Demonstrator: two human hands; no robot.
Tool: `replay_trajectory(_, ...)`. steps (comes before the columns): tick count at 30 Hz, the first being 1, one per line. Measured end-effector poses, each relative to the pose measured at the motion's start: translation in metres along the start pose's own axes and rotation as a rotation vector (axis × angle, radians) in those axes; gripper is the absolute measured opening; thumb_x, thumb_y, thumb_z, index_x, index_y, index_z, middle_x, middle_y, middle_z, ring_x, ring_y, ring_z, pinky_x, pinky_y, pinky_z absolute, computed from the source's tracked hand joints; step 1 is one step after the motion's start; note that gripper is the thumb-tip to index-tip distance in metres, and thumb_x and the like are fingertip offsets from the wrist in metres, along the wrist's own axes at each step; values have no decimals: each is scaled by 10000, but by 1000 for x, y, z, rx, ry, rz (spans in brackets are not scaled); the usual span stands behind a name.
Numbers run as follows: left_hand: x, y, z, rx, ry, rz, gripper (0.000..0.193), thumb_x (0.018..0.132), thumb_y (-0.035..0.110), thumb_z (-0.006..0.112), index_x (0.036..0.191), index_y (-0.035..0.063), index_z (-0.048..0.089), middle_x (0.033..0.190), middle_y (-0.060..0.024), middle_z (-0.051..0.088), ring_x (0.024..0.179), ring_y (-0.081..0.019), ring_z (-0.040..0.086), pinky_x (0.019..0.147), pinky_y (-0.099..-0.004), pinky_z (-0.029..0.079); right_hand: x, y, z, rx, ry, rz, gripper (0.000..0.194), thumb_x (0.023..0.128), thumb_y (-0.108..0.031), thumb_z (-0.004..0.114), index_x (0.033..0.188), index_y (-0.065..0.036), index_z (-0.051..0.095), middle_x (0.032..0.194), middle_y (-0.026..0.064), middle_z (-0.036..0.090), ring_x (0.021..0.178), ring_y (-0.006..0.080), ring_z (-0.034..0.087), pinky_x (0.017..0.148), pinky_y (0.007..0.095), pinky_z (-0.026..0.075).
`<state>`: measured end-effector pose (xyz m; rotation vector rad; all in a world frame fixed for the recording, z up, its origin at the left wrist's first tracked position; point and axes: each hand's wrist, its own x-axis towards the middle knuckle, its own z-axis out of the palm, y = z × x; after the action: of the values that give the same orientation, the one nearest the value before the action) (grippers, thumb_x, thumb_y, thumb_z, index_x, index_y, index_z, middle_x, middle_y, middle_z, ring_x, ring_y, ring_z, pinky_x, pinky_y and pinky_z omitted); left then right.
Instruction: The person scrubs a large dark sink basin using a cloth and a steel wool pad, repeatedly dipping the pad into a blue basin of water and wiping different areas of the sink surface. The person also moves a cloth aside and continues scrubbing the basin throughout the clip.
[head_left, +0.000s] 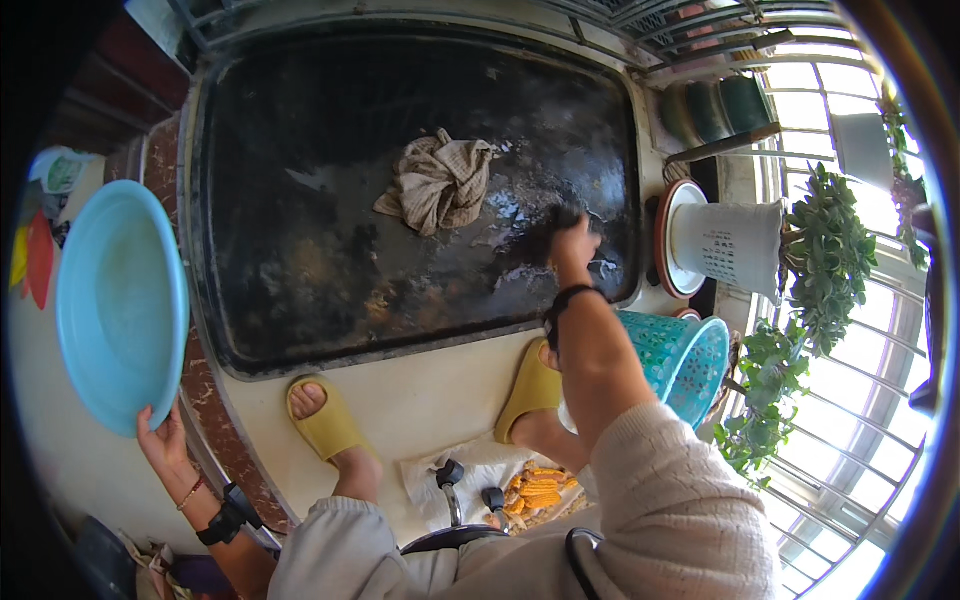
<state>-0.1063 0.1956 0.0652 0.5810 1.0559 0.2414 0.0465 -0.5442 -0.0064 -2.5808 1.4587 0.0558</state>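
A large black tray or mat (315, 225) with a raised rim lies on the floor before me, its surface wet and stained. My right hand (576, 244) is low over its right part, blurred, with a dark object (566, 217) at the fingers that I cannot make out clearly. A crumpled beige checked cloth (442, 180) lies on the black surface, left of that hand. At the far left my left hand (161, 435) grips the rim of a light blue plastic basin (124, 300), which stands tilted.
A teal perforated plastic basket (652, 345) stands right of my forearm. Beyond it are a white flowerpot (727, 240) and leafy plants (829, 255) by a barred window. Corn cobs (536, 491) lie on a white sack near my feet, which wear yellow-green slippers (330, 424).
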Motion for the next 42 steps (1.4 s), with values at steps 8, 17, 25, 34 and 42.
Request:
replay_trajectory(8,2,-29,9,-232,-246,-172,727,936,-17,510,1523,-121,95,1583,-335,163,1453,-503,234,1136,-516,442,-107,57,23,108,-50,-351,552,859,11,551,1376,-185,551,1228,310,445,1014,509,598,935,500,500)
replay_trajectory(17,19,-32,1,-239,-247,-138,707,922,10,513,1508,-138,146,1566,-343,221,1438,-509,271,1115,-523,461,-87,87,18,662,-22,-17,415,822,-43,582,1236,-31,617,1114,214,697,1028,321,680,937,402,507)
replay_trajectory(25,14,-34,-1,-152,-223,-103,705,964,120,573,1512,-109,194,1568,-314,256,1437,-485,301,1083,-490,496,-155,9,23,265,-256,-782,471,795,-95,737,1243,-188,624,1137,210,520,1056,456,556,889,488,512)
replay_trajectory(34,14,-31,-8,-226,-367,-210,606,952,61,571,1473,-104,310,1515,-298,368,1405,-431,387,1099,-494,482,-13,-52,27,-14,54,-385,404,861,-212,659,1264,-223,667,1356,189,556,1145,446,584,980,477,494)
replay_trajectory(42,6,-45,4,-108,-18,74,406,870,-13,580,1269,-17,502,1229,-172,589,1100,-309,623,907,-444,608,-66,-17,41,-54,-37,-898,394,837,-112,664,1227,-165,671,1181,171,625,1066,398,604,894,492,492)
